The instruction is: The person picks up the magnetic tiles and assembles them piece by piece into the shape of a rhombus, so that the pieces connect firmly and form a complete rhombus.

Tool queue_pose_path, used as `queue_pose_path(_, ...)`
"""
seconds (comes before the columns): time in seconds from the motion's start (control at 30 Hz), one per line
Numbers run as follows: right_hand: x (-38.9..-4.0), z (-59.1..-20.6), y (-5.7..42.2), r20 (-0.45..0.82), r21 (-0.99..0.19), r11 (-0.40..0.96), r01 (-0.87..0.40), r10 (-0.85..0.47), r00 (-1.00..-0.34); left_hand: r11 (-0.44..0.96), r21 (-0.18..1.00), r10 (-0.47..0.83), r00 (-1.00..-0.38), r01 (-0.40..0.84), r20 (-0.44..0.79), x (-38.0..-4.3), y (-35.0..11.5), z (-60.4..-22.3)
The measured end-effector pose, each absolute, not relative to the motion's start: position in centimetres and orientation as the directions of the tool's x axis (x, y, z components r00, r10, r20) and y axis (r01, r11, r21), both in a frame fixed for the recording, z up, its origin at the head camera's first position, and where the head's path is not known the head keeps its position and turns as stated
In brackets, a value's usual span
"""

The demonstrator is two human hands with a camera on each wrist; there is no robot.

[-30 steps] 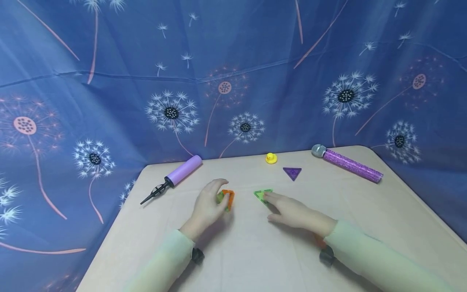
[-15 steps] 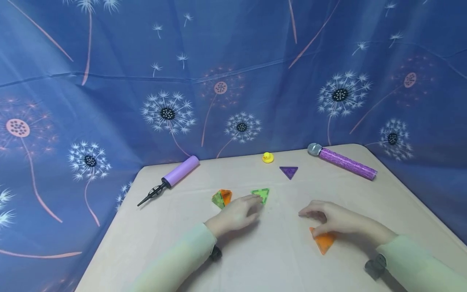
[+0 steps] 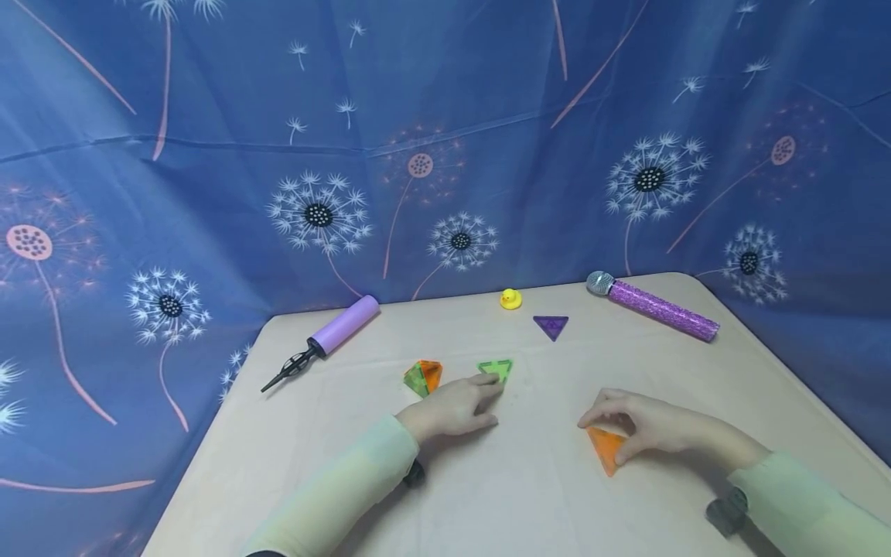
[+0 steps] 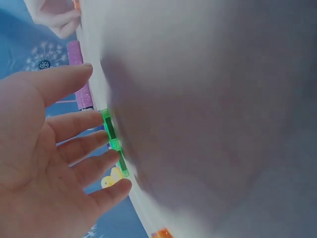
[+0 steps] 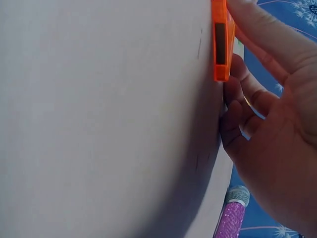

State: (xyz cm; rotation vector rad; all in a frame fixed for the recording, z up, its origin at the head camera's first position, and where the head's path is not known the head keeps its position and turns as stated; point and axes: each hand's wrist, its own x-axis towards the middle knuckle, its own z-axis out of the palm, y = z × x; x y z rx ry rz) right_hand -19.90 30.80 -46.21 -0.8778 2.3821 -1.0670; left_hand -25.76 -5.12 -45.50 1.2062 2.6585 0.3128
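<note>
A green triangular magnetic tile (image 3: 496, 369) lies flat near the table's middle. My left hand (image 3: 455, 406) reaches over it with straight fingers, the fingertips (image 4: 106, 136) at the tile's edge in the left wrist view. At the right, my right hand (image 3: 654, 422) pinches an orange triangular magnetic tile (image 3: 604, 447) between thumb and fingers at its corners. In the right wrist view the tile's edge (image 5: 221, 47) shows a dark magnet strip, close over the tabletop. Left of the green tile stands a small peaked shape of joined orange and green tiles (image 3: 423, 377), partly behind my left hand.
A purple triangular tile (image 3: 551, 326) and a yellow toy duck (image 3: 511, 299) are toward the back of the table (image 3: 292, 464). A glittery purple microphone (image 3: 657, 309) lies back right, a purple hand pump (image 3: 341, 329) back left. A blue dandelion-print cloth (image 3: 529, 193) hangs behind.
My left hand left the orange and green shape and moved right to the green tile. My right hand left the green tile for the orange one, which has shifted slightly left and away from me.
</note>
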Motion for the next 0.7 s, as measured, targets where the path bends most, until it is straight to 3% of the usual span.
queue_pose_path(0.4, -23.3, -46.8, 28.5, -0.033, -0.697, 0.608, -0.381, -0.558, -0.830, 0.633, 0.276, 0.767, -0.633, 0.723, -0.105, -24.4, -6.1, -44.9)
queue_pose_path(0.7, -25.0, -46.2, 26.3, -0.054, -0.654, 0.672, -0.348, -0.500, -0.864, 0.635, 0.254, 0.766, -0.638, 0.730, -0.081, -24.1, -6.1, -45.3)
